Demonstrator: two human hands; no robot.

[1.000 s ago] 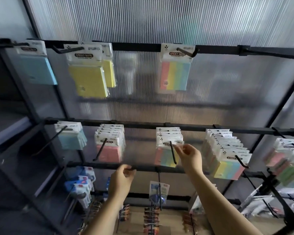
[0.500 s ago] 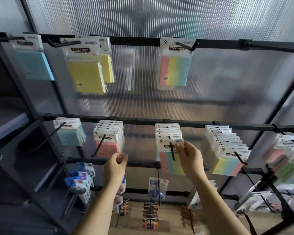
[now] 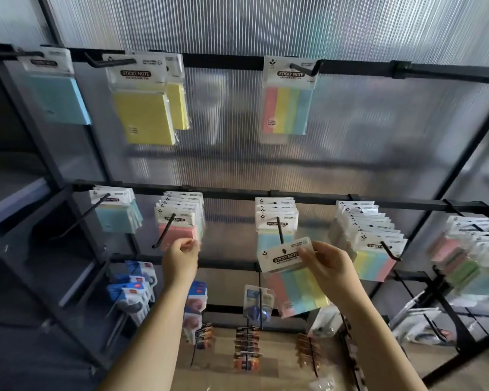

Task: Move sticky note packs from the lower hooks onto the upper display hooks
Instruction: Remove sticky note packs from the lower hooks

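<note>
Right hand (image 3: 329, 266) pinches a striped sticky note pack (image 3: 292, 277) by its header, tilted, clear of the lower hook (image 3: 279, 230); left hand (image 3: 181, 259) fingers loosely curled at the pink packs (image 3: 178, 231), actual grasp unclear.

Your right hand (image 3: 329, 268) holds a striped pack (image 3: 292, 273), tilted, just in front of the lower centre hook (image 3: 279, 230), whose black prong juts toward you at the pack's 11 o'clock. At 12 o'clock the ribbed panel (image 3: 350, 136) between the two rails lies open, giving you room to pass. The upper centre hook (image 3: 302, 70) carries one striped pack (image 3: 290, 103); its tip sticks out free. At 3 o'clock a thick row of packs (image 3: 370, 238) crowds the passage. Your left hand (image 3: 181, 261) sits at 9 o'clock, touching the pink packs (image 3: 178, 227).
</note>
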